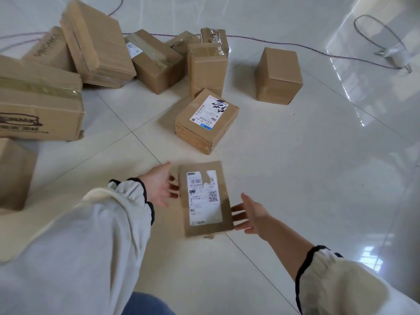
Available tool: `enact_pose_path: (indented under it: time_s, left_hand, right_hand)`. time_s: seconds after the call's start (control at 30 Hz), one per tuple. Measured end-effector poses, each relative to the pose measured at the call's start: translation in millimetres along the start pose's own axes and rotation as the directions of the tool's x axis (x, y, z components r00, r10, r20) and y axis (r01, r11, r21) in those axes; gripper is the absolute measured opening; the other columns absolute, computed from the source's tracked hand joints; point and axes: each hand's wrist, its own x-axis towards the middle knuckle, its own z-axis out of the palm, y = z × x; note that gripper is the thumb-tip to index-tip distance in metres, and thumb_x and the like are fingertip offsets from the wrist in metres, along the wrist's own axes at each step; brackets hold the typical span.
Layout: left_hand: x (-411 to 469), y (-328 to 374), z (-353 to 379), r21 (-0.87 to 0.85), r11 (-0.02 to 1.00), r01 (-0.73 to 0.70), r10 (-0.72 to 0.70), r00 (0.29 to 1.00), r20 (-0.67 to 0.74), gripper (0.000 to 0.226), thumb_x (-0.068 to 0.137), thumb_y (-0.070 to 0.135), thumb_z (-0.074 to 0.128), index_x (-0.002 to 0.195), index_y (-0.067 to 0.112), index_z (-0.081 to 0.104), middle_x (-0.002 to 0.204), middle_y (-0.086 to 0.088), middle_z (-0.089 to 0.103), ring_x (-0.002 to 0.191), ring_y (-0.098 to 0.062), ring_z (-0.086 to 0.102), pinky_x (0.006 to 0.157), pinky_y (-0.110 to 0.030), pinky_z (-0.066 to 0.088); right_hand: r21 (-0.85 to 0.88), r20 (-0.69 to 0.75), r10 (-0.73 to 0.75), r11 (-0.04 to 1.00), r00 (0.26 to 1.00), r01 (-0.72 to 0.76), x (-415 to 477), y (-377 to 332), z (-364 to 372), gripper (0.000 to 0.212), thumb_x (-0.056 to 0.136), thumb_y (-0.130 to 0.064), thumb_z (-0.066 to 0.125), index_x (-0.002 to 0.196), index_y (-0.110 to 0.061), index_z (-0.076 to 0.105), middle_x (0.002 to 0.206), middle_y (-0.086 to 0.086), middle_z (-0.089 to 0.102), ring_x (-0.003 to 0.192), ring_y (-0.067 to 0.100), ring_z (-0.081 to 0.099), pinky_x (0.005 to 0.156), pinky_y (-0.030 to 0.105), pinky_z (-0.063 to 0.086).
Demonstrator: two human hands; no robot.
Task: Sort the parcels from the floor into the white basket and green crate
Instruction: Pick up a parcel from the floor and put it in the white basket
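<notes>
Right now I see a flat brown parcel [205,198] with a torn white label at 6 o'clock, low over the floor [295,167]. My left hand [159,187] is at its 9 and my right hand [252,214] at its 4, fingers straight and apart along its edges.

You're looking down on a glossy off-white tile floor [295,178], big square tiles w/ thin dark grout lines [127,133] running diagonally thru your view. Bright daylight glare [354,71] streaks the tiles at right, plus a smaller window-like reflection [372,253] lower right. A thin purple cord [284,43] trails across the far floor, ending near a grey wire loop [375,30] top right. Light is soft and even elsewhere.
</notes>
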Motion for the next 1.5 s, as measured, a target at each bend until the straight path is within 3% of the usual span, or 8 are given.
enact_pose_path:
  time_s: [0.13, 0.27, 0.4, 0.67, 1.0, 1.2, 1.37, 1.5]
  left_hand:
    - [-2.1, 1.8, 3.8, 0.036, 0.998, -0.055, 0.051, 0.993, 0.104, 0.052, 0.099, 0.05, 0.034, 0.139, 0.018, 0.043, 0.14, -0.015, 0.047, 0.117, -0.035, 0.051, 0.104, -0.058, 0.029]
    - [-4.6, -4.3, 4.9, 0.131, 0.991, -0.038, 0.009, 0.975, 0.222, 0.029, 0.096, 0.031, 0.051, 0.12, 0.015, 0.055, 0.124, -0.017, 0.055, 0.094, -0.033, 0.059, 0.087, -0.053, 0.046]
    - [-6.1, -6.8, 7.8, 0.141, 0.986, -0.094, 0.061, 0.973, 0.224, 0.012, 0.097, 0.019, 0.051, 0.101, 0.018, 0.063, 0.103, -0.014, 0.063, 0.086, -0.032, 0.061, 0.07, -0.045, 0.05]
    - [-44.5, 1.4, 14.9, 0.138, 0.979, -0.15, 0.13, 0.981, 0.142, 0.018, 0.097, 0.013, 0.05, 0.109, 0.016, 0.064, 0.098, -0.012, 0.067, 0.083, -0.031, 0.063, 0.065, -0.041, 0.051]
    - [-266.8, 99.6, 35.6, 0.171, 0.956, -0.241, 0.215, 0.964, 0.158, 0.017, 0.097, 0.011, 0.05, 0.108, 0.016, 0.062, 0.099, -0.012, 0.066, 0.085, -0.03, 0.062, 0.07, -0.043, 0.052]
    - [-435.0, 166.0, 62.8, 0.27, 0.913, -0.306, 0.263, 0.947, 0.184, 0.01, 0.094, 0.013, 0.056, 0.094, 0.018, 0.065, 0.083, -0.009, 0.072, 0.077, -0.03, 0.067, 0.074, -0.041, 0.054]
    - [-572.7, 229.8, 99.8, 0.339, 0.859, -0.385, 0.302, 0.914, 0.272, 0.012, 0.093, 0.012, 0.057, 0.104, 0.014, 0.063, 0.076, -0.007, 0.075, 0.068, -0.026, 0.072, 0.055, -0.037, 0.056]
    - [-665.5, 262.9, 143.5, 0.421, 0.779, -0.464, 0.321, 0.873, 0.367, 0.023, 0.091, 0.013, 0.06, 0.114, 0.01, 0.057, 0.094, -0.013, 0.072, 0.086, -0.032, 0.068, 0.072, -0.045, 0.055]
  right_hand:
    - [0.143, 0.001, -0.061, 0.988, 0.998, 0.06, 0.2, -5.6, 3.4, 0.045, 0.099, -0.045, 0.032, 0.109, -0.014, 0.062, 0.102, 0.007, 0.066, 0.085, 0.027, 0.057, 0.076, 0.034, 0.044]
    - [0.396, 0.051, -0.113, 0.915, 0.992, 0.084, 0.2, -9.1, 6.7, 0.033, 0.098, -0.032, 0.043, 0.12, -0.013, 0.057, 0.118, 0.015, 0.059, 0.087, 0.033, 0.059, 0.077, 0.041, 0.051]
    - [0.418, 0.046, -0.14, 0.902, 0.989, 0.108, 0.2, -11.1, 11.0, 0.028, 0.097, -0.024, 0.045, 0.118, -0.012, 0.06, 0.11, 0.012, 0.062, 0.09, 0.034, 0.06, 0.087, 0.048, 0.052]
    - [0.4, 0.059, -0.158, 0.909, 0.986, 0.122, -37.5, -27.8, 11.7, 0.039, 0.1, -0.017, 0.037, 0.132, -0.031, 0.053, 0.117, -0.001, 0.061, 0.1, 0.023, 0.056, 0.087, 0.046, 0.048]
    - [0.434, -0.021, -0.224, 0.876, 0.974, 0.211, -235.2, -110.6, -66.5, 0.039, 0.1, -0.02, 0.041, 0.136, -0.032, 0.048, 0.116, -0.001, 0.06, 0.097, 0.022, 0.055, 0.072, 0.035, 0.048]
    - [0.481, -0.084, -0.236, 0.841, 0.968, 0.246, -400.9, -151.7, -133.5, 0.04, 0.1, -0.019, 0.038, 0.136, -0.032, 0.048, 0.125, 0.002, 0.06, 0.097, 0.022, 0.056, 0.085, 0.042, 0.049]
    - [0.544, -0.173, -0.262, 0.778, 0.949, 0.314, -538.1, -182.6, -200.2, 0.037, 0.1, -0.025, 0.042, 0.135, -0.032, 0.049, 0.125, 0.001, 0.06, 0.097, 0.022, 0.056, 0.079, 0.037, 0.05]
    - [0.565, -0.262, -0.282, 0.73, 0.923, 0.384, -635.3, -180.4, -251.2, 0.028, 0.098, -0.03, 0.045, 0.121, -0.035, 0.059, 0.103, -0.006, 0.062, 0.091, 0.021, 0.054, 0.084, 0.041, 0.051]
